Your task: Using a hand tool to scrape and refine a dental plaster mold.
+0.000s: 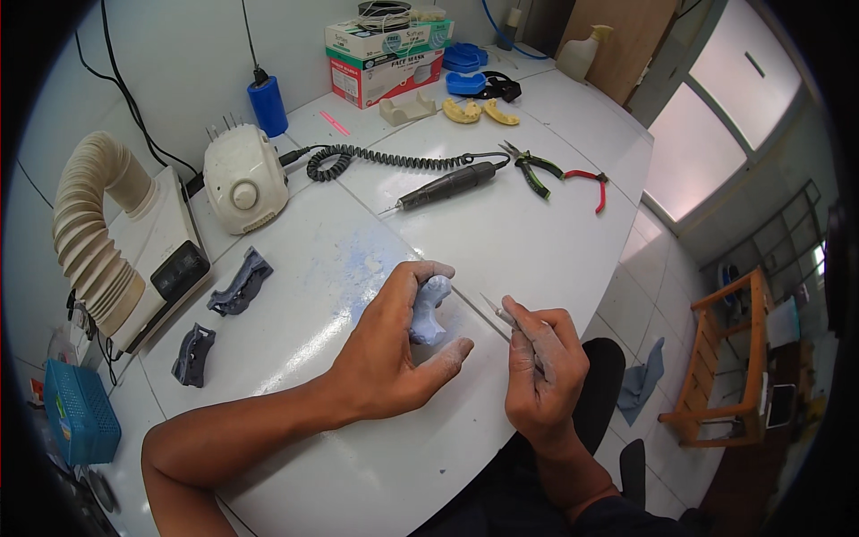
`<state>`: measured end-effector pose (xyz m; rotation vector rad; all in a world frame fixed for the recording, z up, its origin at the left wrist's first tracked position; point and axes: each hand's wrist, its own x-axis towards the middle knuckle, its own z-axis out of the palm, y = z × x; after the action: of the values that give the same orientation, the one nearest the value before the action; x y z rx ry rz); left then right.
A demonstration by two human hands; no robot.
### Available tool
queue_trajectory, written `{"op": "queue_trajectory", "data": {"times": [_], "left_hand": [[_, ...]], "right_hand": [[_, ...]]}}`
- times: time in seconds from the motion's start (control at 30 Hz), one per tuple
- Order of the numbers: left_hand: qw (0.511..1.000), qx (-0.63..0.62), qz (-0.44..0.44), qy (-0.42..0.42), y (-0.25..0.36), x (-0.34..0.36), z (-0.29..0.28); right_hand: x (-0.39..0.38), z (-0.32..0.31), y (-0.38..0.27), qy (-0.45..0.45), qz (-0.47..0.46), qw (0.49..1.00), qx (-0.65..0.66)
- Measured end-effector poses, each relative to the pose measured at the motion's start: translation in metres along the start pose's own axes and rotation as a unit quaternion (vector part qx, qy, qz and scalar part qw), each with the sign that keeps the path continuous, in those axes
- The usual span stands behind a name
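Note:
A pale blue plaster dental cast (pixel 429 315), curved like an arch, is gripped in my left hand (pixel 380 356) above the white table. My thumb and fingers close round its sides and hide part of it. To its right, my right hand (pixel 544 369) is closed on a slim pointed hand tool (pixel 503 313). The tool's thin tip points up and left toward the cast, apart from it. Most of its handle is hidden in my fingers. Pale dust coats the fingers of both hands.
Blue powder (pixel 362 264) lies beyond my left hand. A black rotary handpiece (pixel 447 185) is farther back, cabled to a white control box (pixel 243 179). Pliers (pixel 530 168) lie to its right. Dark dental moulds (pixel 240 283) and a hose-fitted dust extractor (pixel 165 259) stand left.

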<state>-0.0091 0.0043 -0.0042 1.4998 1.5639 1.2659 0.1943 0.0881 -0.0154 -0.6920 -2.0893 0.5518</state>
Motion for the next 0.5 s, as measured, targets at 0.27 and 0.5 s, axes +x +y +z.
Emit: {"op": "queue_trajectory", "data": {"times": [0.27, 0.5], "left_hand": [[0.999, 0.025, 0.013, 0.042, 0.001, 0.003, 0.011], [0.999, 0.026, -0.013, 0.044, 0.005, 0.003, 0.010]], "right_hand": [[-0.003, 0.000, 0.009, 0.055, 0.007, 0.995, 0.084], [0.019, -0.007, 0.016, 0.031, -0.029, 0.995, 0.089]]}}
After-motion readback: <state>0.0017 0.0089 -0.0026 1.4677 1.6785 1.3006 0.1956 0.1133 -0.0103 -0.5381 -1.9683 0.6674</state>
